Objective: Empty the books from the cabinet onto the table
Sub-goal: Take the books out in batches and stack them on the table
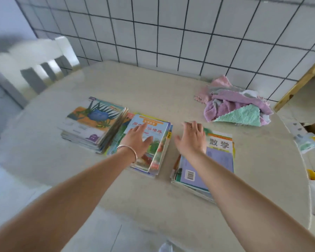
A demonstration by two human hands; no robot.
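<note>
Three stacks of books lie on the round beige table (153,206). The left stack (91,124) has a blue-and-orange picture cover on top. The middle stack (153,144) shows a light blue cover with red characters. The right stack (220,157) is topped by a purple maths book. My left hand (136,139), with a silver bracelet on the wrist, hovers flat over the middle stack, fingers spread, holding nothing. My right hand (191,137) is open over the gap between the middle and right stacks. The cabinet is not in view.
A heap of pink, purple and mint cloths (238,104) lies at the table's back right. A white chair (35,66) stands at the back left. Behind is a white tiled wall (171,33). A wooden frame (298,82) and assorted items sit at the right edge.
</note>
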